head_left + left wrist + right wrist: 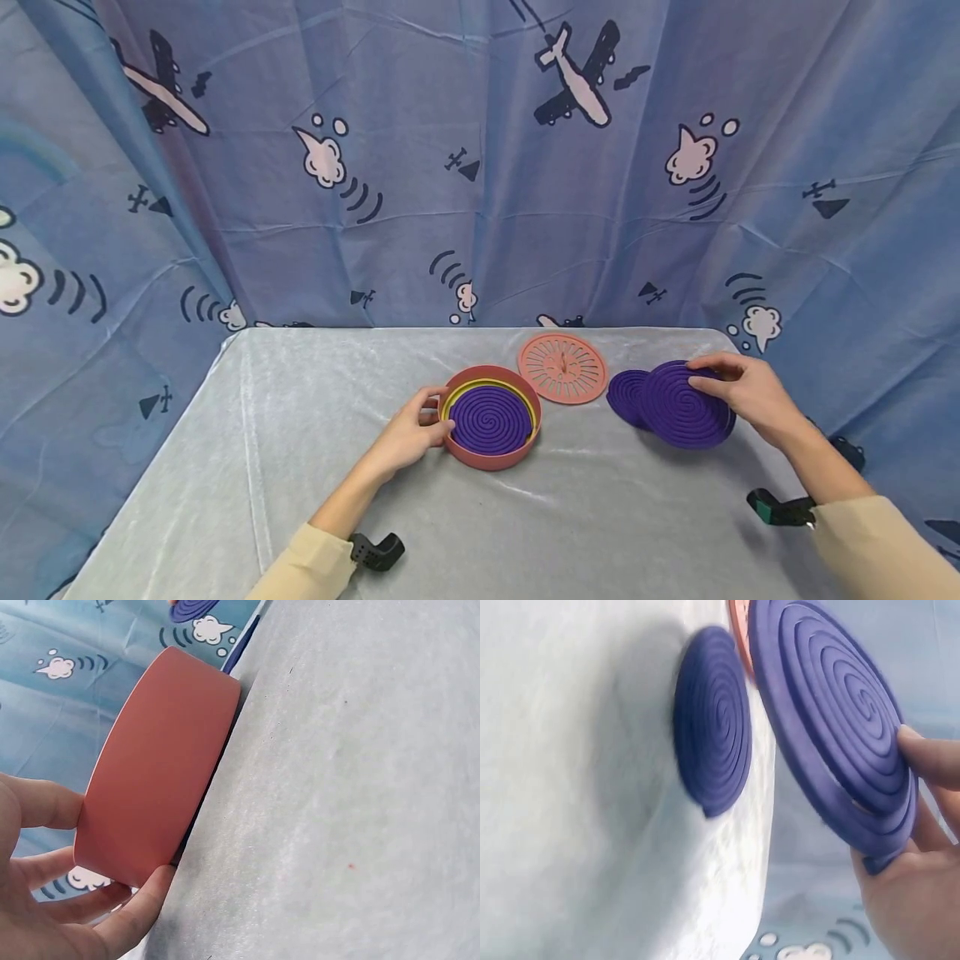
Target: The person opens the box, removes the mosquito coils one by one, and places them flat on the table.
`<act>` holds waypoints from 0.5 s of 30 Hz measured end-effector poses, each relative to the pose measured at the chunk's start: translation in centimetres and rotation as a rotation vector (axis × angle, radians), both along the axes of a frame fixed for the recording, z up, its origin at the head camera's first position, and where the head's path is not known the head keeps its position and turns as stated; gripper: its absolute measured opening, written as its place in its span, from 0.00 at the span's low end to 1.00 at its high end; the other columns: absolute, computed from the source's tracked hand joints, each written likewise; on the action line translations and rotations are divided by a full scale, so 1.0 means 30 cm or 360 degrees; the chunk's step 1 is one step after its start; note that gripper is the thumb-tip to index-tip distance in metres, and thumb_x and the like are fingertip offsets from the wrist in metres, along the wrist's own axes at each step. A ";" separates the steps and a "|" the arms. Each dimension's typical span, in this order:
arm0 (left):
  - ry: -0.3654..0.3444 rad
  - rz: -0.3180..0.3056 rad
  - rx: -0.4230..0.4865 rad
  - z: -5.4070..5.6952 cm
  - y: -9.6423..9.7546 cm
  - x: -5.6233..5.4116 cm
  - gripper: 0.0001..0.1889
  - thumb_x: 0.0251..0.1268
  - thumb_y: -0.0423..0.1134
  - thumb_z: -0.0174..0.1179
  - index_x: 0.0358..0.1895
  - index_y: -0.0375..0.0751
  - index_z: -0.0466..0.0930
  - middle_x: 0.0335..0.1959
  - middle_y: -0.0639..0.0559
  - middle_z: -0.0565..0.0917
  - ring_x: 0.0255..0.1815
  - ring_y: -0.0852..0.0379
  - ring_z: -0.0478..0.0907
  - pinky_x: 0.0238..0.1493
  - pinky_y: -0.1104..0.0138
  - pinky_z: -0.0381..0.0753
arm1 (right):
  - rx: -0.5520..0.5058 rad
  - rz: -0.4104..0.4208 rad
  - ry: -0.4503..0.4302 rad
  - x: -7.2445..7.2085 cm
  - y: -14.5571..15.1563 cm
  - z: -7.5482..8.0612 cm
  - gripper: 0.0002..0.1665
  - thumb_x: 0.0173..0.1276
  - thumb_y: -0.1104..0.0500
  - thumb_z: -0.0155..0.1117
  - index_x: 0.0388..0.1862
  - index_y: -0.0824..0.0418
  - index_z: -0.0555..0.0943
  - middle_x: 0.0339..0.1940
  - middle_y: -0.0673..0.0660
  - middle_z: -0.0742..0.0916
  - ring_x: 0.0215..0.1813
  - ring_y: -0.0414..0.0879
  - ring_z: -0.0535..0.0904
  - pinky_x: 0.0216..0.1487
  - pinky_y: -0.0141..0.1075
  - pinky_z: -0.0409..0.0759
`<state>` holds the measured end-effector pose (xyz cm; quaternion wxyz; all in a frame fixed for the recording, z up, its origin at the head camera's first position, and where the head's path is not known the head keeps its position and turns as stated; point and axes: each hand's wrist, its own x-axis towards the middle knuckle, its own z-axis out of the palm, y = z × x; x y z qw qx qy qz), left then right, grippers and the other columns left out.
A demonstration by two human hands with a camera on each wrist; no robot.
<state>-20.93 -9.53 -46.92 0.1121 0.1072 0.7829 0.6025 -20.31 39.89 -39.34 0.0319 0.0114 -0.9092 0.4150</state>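
In the head view my left hand (415, 429) grips the left side of a round coral mosquito coil box (487, 463), thumb at the rim. The left wrist view shows its smooth box wall (161, 765) between my fingers and thumb, the base on the cloth. Inside it a purple mosquito coil (489, 419) lies within a yellow ring (535, 408). On the right, my right hand (750, 392) pinches another purple coil (840, 712) by its edge, raised and tilted off the table. A further purple coil (716, 720) lies flat beneath, partly covered in the head view.
A coral slotted lid (562, 369) with a small centre knob lies behind the box, near the table's back edge. Pale cloth covers the table (570, 517). A blue printed curtain (420, 167) hangs behind and at the sides.
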 end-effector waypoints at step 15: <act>-0.0012 0.0001 0.0005 0.000 -0.001 0.003 0.28 0.70 0.35 0.64 0.72 0.42 0.69 0.64 0.36 0.72 0.59 0.43 0.78 0.47 0.56 0.87 | -0.0061 -0.0179 -0.0049 0.041 0.160 -0.071 0.28 0.71 0.53 0.71 0.59 0.73 0.79 0.41 0.28 0.80 0.44 0.24 0.73 0.40 0.20 0.77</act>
